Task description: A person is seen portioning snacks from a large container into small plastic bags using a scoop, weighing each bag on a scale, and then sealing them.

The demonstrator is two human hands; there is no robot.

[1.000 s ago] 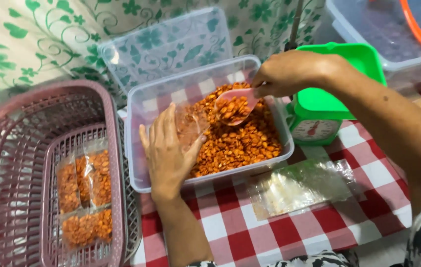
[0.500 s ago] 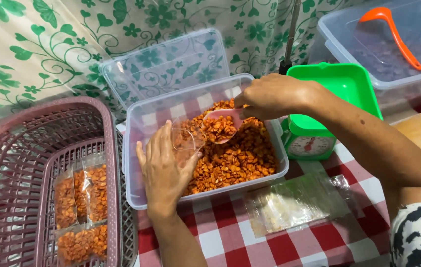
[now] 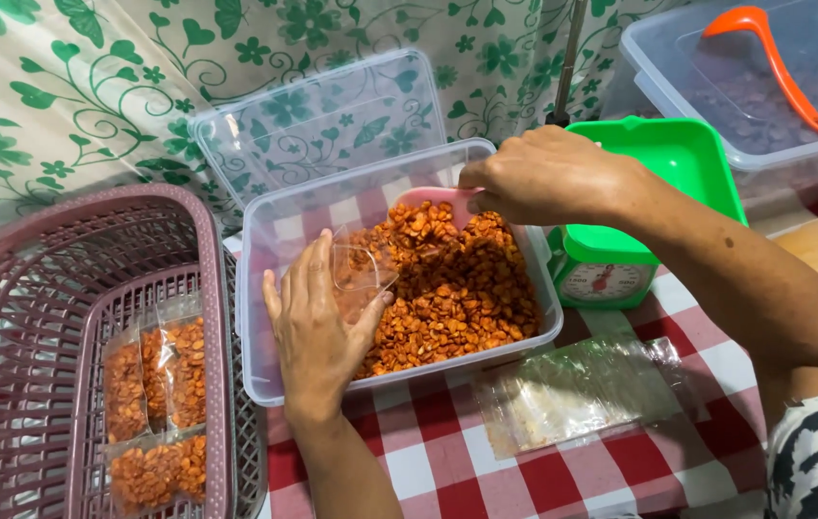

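While my left hand point(image 3: 317, 332) pinches a small clear bag point(image 3: 361, 272) open over the clear tub point(image 3: 265, 288) of orange kernels point(image 3: 457, 298) mid-bench, my right hand point(image 3: 548, 178) grips a pink scoop point(image 3: 433, 204) dug into them beside the bag's mouth.

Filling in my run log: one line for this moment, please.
left hand: holds small clear bag open | right hand: pink scoop in orange snack | clear tub

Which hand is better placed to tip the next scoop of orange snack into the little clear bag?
Right. The right hand holds the pink scoop loaded with orange snack, just above the small clear bag. The left hand is busy holding that bag open.
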